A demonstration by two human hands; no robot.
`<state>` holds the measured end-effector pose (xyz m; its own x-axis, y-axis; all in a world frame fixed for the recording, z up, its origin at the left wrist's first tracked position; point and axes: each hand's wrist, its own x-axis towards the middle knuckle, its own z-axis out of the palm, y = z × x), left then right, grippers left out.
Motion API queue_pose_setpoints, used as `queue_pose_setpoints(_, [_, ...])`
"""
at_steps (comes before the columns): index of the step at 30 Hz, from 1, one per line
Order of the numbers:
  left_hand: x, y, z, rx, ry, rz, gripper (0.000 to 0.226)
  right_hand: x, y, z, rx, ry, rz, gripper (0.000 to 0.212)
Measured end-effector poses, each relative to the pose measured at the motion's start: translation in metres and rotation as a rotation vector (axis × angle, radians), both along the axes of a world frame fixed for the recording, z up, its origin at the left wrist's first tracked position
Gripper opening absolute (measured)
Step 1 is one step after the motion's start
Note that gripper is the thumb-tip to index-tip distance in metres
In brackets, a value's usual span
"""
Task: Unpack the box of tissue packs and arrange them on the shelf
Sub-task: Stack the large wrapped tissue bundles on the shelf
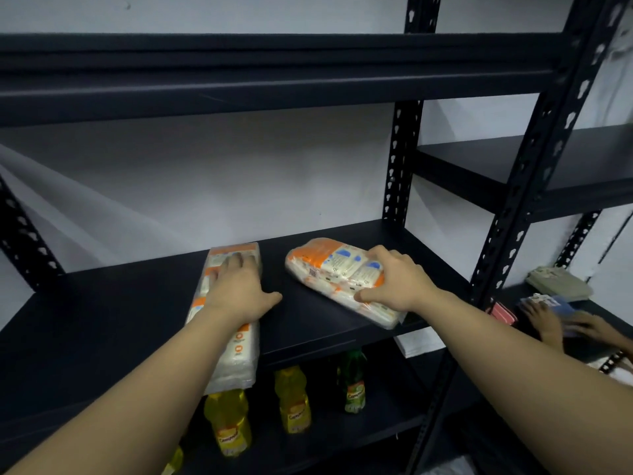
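Two white-and-orange tissue packs lie on the middle board of a black metal shelf (102, 303). The long left pack (236, 354) runs front to back and overhangs the shelf's front edge. My left hand (239, 289) rests flat on top of it, fingers spread. The right pack (329, 269) lies at an angle, its near corner sticking past the edge. My right hand (394, 282) grips that pack's near right side, with the thumb along its front. The box is out of sight.
Yellow and green bottles (291, 399) stand on the board below. Black uprights (507, 234) frame the bay on the right. Another person's hands (561, 323) hold a blue pack on the neighbouring shelf, near folded cloth (558, 282). The board above (239, 80) hangs low.
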<state>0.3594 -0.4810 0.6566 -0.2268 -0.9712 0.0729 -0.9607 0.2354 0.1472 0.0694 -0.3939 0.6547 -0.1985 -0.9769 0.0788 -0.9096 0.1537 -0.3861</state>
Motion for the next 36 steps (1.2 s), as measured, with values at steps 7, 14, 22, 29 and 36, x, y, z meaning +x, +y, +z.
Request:
queue_pose_setpoints(7, [0.028,0.006,0.004,0.087,-0.108,0.149,0.099,0.012,-0.066,0.011,-0.012,0.095,0.141,0.076])
queue_pose_setpoints(14, [0.061,0.005,0.004,0.111,-0.052,0.081,0.085,0.043,-0.132,0.016,0.033,0.284,0.175,0.073])
queue_pose_setpoints(22, [0.099,-0.003,0.009,0.173,-0.008,-0.213,0.087,0.078,-0.182,0.008,0.003,0.196,0.252,0.061])
queue_pose_setpoints(29, [0.124,-0.002,0.019,0.158,0.018,-0.322,0.093,0.112,-0.160,0.008,-0.191,0.130,0.313,0.059])
queue_pose_setpoints(36, [0.166,0.006,0.015,0.007,0.003,-0.127,0.106,0.171,-0.113,-0.008,-0.051,-0.273,0.570,0.084])
